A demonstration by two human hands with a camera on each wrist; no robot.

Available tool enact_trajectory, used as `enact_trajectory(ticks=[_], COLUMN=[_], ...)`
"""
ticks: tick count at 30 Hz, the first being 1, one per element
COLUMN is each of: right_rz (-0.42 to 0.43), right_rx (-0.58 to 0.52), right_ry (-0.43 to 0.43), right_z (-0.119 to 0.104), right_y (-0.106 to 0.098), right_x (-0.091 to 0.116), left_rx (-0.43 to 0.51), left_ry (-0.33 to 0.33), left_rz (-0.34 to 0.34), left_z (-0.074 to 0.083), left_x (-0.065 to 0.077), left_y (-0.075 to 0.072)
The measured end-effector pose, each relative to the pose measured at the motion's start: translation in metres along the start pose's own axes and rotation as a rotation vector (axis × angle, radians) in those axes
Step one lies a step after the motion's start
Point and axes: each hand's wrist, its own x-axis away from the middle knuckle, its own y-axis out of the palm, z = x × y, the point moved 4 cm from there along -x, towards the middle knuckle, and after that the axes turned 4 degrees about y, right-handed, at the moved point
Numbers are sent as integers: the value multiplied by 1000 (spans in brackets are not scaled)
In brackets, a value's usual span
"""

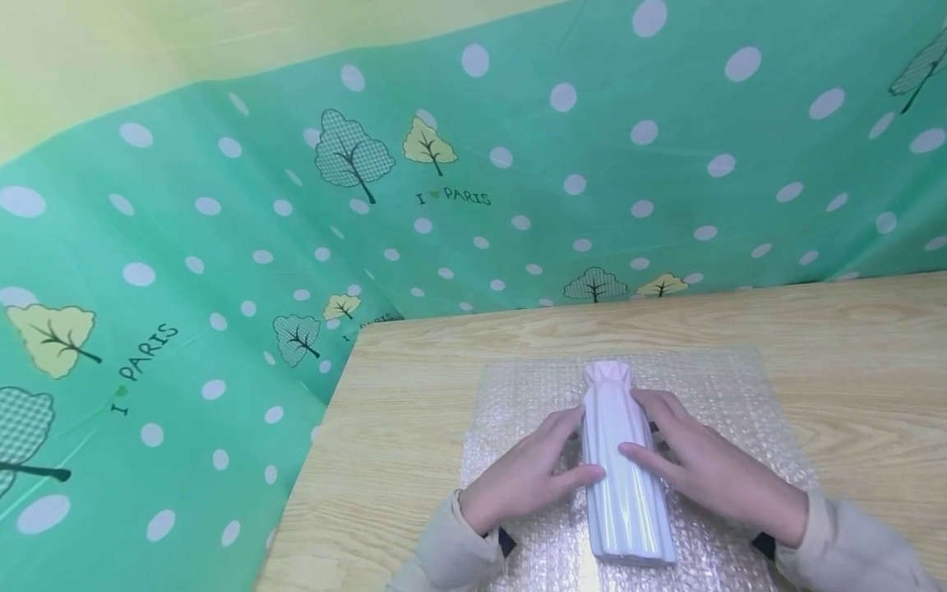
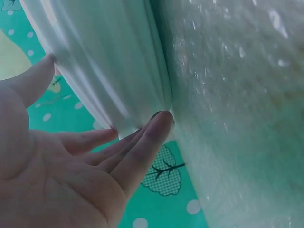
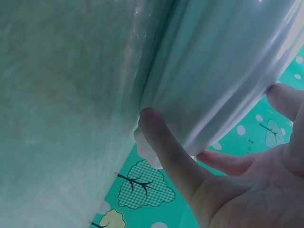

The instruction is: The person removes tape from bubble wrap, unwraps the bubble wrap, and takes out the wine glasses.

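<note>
On my head feed, the pale ribbed vase lies on its side on the bubble wrap, neck pointing away from the person, with the wrap spread flat on the wooden table. I read the left hand as spread, its nearly straight fingers and thumb touching the vase's left flank. I read the right hand likewise, fingers extended along the right flank, thumb resting on the upper face; how firmly either presses, I cannot tell.
</note>
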Motion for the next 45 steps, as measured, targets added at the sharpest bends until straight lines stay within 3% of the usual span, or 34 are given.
enact_trajectory(ticks=[9, 21, 28, 37, 45], right_rz=[23, 38, 34, -59, -68], right_rx=[-10, -53, -145, -305, -327], right_ry=[-1, -15, -13, 58, 63], right_z=[-2, -1, 1, 5, 7], right_y=[6, 7, 8, 7, 7], right_x=[0, 1, 1, -1, -2], left_rx=[240, 243, 383, 410, 493], left_ry=[55, 4, -5, -51, -39], left_rz=[-43, -22, -44, -54, -34], left_z=[2, 2, -1, -3, 5], left_x=[0, -1, -6, -5, -5], left_y=[4, 7, 12, 14, 16])
